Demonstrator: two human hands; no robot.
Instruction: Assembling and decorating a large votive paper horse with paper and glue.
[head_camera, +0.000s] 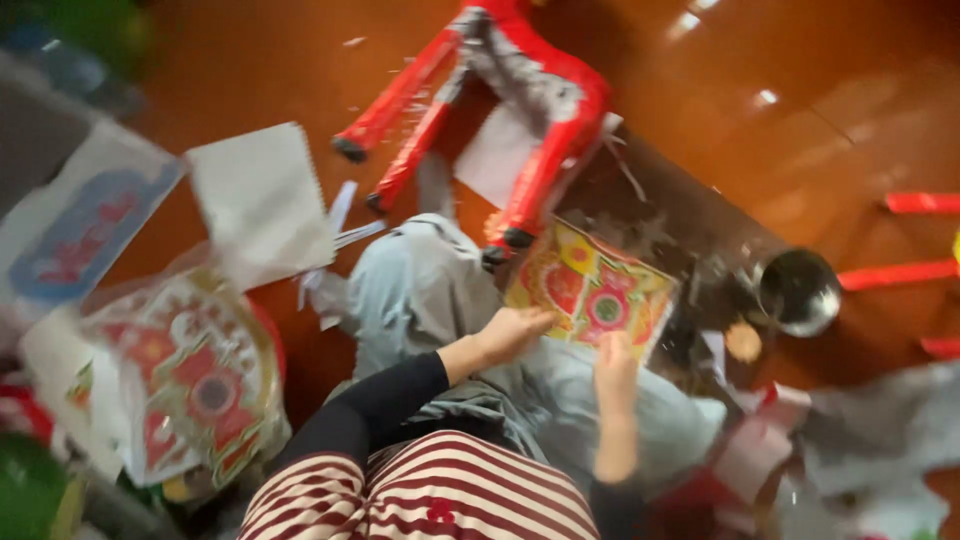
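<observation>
Your hands rest on a printed paper sheet, its red, yellow and green surface smooth and faintly glossy. Under you the floor looks like polished reddish wood, throwing back lamp glare. The stool is glossy red plastic, scuffed grey. The bowl is shiny metal. Your trousers are matt pale denim cloth.

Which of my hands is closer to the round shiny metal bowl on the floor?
Right. The right hand holds the colourful printed paper sheet at the edge nearer the round shiny metal bowl; the left hand holds the far edge.
</observation>
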